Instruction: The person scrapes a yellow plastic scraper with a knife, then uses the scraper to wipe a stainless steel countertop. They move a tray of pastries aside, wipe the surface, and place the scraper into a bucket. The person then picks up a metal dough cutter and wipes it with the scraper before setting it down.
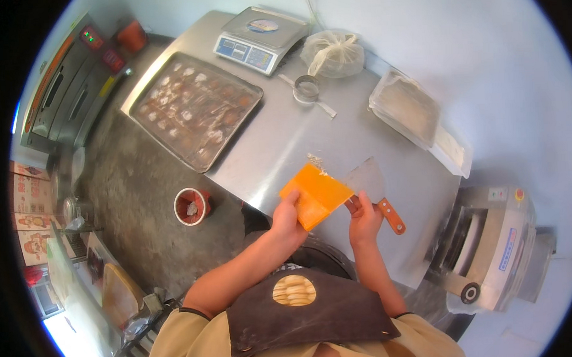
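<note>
My left hand (289, 217) grips a flat orange plastic dough scraper (316, 193), thumb on top, above the near edge of the steel table. At its right corner, the closed fingers of my right hand (365, 218) hold something narrow and brownish, mostly hidden, which could be a tool handle. Beside and beyond that hand, a metal bench scraper (366, 177) lies on the table, its riveted wooden handle (392, 216) pointing toward me. Whitish crumbs (317, 161) lie at the orange scraper's far tip.
Left on the steel table (266, 138) is a large baking tray (195, 112) with floury residue. Farther back are a digital scale (262, 38), a small sieve (307, 88), a tied plastic bag (333, 53) and plastic tubs (409, 108). A machine (484, 247) stands right; a bucket (192, 207) is on the floor.
</note>
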Demonstrator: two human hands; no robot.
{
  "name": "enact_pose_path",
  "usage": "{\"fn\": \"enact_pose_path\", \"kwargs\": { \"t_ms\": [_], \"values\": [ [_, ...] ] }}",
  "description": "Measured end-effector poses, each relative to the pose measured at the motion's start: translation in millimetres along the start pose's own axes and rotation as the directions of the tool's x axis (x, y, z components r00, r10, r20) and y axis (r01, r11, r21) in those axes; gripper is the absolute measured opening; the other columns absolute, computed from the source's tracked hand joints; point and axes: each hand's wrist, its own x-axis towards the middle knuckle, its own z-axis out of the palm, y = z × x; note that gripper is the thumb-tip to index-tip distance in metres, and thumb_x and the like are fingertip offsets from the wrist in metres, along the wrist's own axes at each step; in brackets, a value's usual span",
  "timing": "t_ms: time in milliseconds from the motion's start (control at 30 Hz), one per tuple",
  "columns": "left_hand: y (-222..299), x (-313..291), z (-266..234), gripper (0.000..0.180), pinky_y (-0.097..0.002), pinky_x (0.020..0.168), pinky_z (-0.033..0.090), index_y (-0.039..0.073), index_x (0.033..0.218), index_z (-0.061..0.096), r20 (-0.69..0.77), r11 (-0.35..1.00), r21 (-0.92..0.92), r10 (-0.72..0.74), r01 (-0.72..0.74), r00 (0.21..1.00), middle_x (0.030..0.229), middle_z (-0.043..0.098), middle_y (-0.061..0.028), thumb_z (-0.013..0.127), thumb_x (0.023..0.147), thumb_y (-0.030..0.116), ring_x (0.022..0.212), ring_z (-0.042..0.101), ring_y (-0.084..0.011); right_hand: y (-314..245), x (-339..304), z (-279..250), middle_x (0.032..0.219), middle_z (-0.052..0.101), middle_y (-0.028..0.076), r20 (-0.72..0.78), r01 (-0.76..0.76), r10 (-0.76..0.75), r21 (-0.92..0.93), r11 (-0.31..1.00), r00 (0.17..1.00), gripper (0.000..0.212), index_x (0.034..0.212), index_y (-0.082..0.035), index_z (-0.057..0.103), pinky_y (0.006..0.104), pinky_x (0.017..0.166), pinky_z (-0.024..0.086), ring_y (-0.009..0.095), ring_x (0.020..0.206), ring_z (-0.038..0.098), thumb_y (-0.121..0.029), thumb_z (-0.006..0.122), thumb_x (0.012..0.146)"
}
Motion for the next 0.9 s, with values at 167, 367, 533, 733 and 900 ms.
{"fn": "enact_pose_path", "kwargs": {
  "t_ms": [167,367,533,733,900],
  "values": [
    [-14,-4,-4,0.047,-0.0507,0.113,0.05,0.001,0.153,0.04,0.041,0.997,0.077,0.009,-0.012,0.999,0.15,0.056,-0.0159,0.041,0.115,0.028,0.137,0.058,-0.0326,-10,6,9,0.141,0.063,0.014,0.049,0.046,-0.052,0.119,0.992,0.997,0.042,0.147,0.002,0.05,0.0464,0.105,0.058,0.03,0.124,0.068,-0.007,0.057,0.106],
    [-22,-2,-4,0.047,-0.0477,0.115,0.049,-0.001,0.15,0.043,0.064,0.997,0.076,0.007,-0.012,0.998,0.149,0.057,-0.0154,0.041,0.116,0.03,0.137,0.058,-0.0302,-10,-1,18,0.138,0.064,0.011,0.014,0.093,-0.094,0.092,0.991,0.995,0.041,0.146,0.001,0.051,0.0384,0.099,0.057,0.022,0.119,0.068,-0.01,0.059,0.108],
    [-27,-6,-4,0.046,-0.0443,0.115,0.048,0.001,0.149,0.045,0.053,0.998,0.056,-0.031,0.028,0.998,0.148,0.059,-0.0133,0.042,0.115,0.032,0.136,0.059,-0.0267,5,-7,8,0.125,0.068,0.007,0.067,0.104,-0.099,-0.078,0.992,0.993,0.031,0.135,0.001,0.061,0.0305,0.093,0.051,0.014,0.11,0.064,-0.017,0.058,0.11],
    [-28,-13,3,0.044,-0.0437,0.12,0.044,0.002,0.15,0.044,0.024,0.999,0.008,-0.04,0.04,0.999,0.149,0.058,-0.0126,0.043,0.115,0.03,0.14,0.055,-0.0273,17,-23,13,0.12,0.071,0.005,0.103,0.197,-0.176,-0.254,0.947,0.979,0.032,0.131,0.003,0.063,0.0299,0.094,0.051,0.013,0.111,0.064,-0.021,0.058,0.111],
    [-15,-1,10,0.035,-0.0321,0.093,0.054,0.012,0.142,0.052,0.011,0.997,-0.067,-0.042,0.043,0.999,0.132,0.066,-0.003,0.043,0.115,0.033,0.112,0.065,-0.0165,26,-25,-5,0.128,0.071,0.011,0.254,0.377,-0.288,-0.459,0.805,0.924,0.036,0.138,0.006,0.06,0.0342,0.101,0.05,0.019,0.117,0.065,-0.019,0.055,0.112]
  ]
}}
